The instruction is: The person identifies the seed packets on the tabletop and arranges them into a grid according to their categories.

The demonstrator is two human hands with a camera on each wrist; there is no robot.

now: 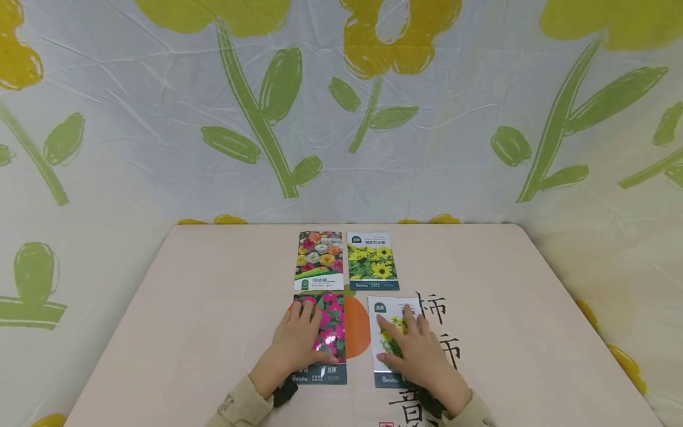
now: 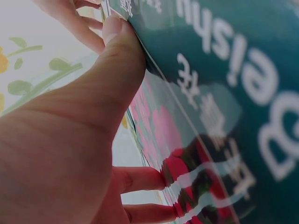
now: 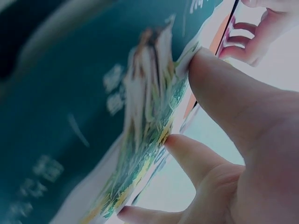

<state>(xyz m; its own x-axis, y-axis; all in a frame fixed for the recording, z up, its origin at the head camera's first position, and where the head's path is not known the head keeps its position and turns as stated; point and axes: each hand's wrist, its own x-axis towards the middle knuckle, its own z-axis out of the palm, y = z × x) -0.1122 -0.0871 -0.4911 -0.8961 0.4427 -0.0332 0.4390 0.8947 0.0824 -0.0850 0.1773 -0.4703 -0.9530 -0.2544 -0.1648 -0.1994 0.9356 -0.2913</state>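
Observation:
Fingers spread, my left hand (image 1: pixel 296 341) rests on a seed packet (image 1: pixel 333 339) printed with pink flowers and a dark band marked Beishu. In the left wrist view, the thumb and fingertips touch the glossy face of this pink-flower packet (image 2: pixel 168 133). My right hand (image 1: pixel 418 356) lies with fingers apart on a white seed packet (image 1: pixel 381 350) showing yellow flowers, and covers much of its right side. The right wrist view shows the thumb and two fingertips against that yellow-flower packet (image 3: pixel 152 93). Both packets lie flat, side by side with a gap between them.
Behind them lie two more packets, one with mixed-colour blooms (image 1: pixel 319 258) and one with yellow sunflowers (image 1: pixel 372 261). The pale pink tablecloth (image 1: pixel 213 296) carries an orange print and black characters. A flower-patterned curtain (image 1: pixel 341 178) hangs behind the table.

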